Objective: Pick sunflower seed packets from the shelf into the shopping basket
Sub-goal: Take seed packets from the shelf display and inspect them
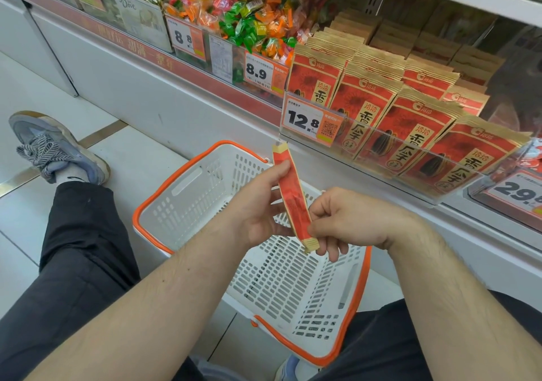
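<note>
Sunflower seed packet [293,197], red with tan ends and seen edge-on, is held by both hands above the shopping basket [356,301]: the left hand [258,204] grips its upper part, thumb along the edge, while the right hand [344,219] pinches its lower end. Beneath the hands, the white basket with orange rim sits on the floor, holding nothing visible. Beyond the hands, the shelf tray [381,160] holds rows of matching packets [410,128] behind a clear front, and farther left a bin holds wrapped candies [249,20].
</note>
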The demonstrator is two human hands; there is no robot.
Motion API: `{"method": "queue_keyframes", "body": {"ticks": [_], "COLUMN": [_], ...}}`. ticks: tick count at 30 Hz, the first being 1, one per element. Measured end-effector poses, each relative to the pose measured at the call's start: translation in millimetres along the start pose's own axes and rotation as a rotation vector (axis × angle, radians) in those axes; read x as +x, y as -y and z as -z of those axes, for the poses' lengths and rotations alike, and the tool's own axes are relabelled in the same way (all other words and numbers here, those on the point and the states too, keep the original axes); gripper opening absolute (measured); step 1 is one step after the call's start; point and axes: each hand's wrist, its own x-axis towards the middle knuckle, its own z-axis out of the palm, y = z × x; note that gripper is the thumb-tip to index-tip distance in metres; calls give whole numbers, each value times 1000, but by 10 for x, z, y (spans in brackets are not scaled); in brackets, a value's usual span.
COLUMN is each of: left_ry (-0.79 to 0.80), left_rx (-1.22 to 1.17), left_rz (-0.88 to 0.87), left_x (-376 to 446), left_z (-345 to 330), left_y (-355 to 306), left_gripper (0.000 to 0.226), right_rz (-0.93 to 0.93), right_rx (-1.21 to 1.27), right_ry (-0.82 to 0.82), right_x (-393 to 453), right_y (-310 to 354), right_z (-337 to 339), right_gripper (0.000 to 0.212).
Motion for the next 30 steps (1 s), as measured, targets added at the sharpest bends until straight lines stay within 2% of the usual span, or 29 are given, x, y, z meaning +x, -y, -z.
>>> {"method": "queue_keyframes", "body": {"ticks": [3,5,8,9,11,13,14,18,22,25,30], "left_ry": [45,77,135,164,213,244,275,319,267,198,171], "left_rx": [9,-41,-137,-149,-165,-186,-201,-213,-143,-90,-122], "left_rz": [-7,2,4,-4,-29,-47,-44,-30,-39,-43,-16], "left_x": [17,17,18,14,27,42,42,15,-6,-5,-13], "left_z": [-60,-63,-12,8,43,56,54,26,31,28,21], "left_y": [58,65,80,86,104,115,117,119,67,45,51], "left_gripper": [25,15,24,30,40,43,44,43,37,43,53], "right_rz": [-4,25,-6,-31,-93,-149,-161,-91,-64,-62,-46], "right_rx": [-113,-131,-94,-70,33,172,250,515,546,579,677], "right_ry": [-107,-121,-108,-150,-348,-547,-585,-542,-583,-602,-553], "right_x": [37,59,42,42,87,150,175,241,276,294,298], "right_y": [91,141,129,105,31,-41,-60,-80,-71,-81,-101], "right_z": [-111,-180,-149,-115,-46,7,20,-34,-56,-56,-58], "right_gripper": [21,21,29,32,36,38,37,36,33,31,28]}}
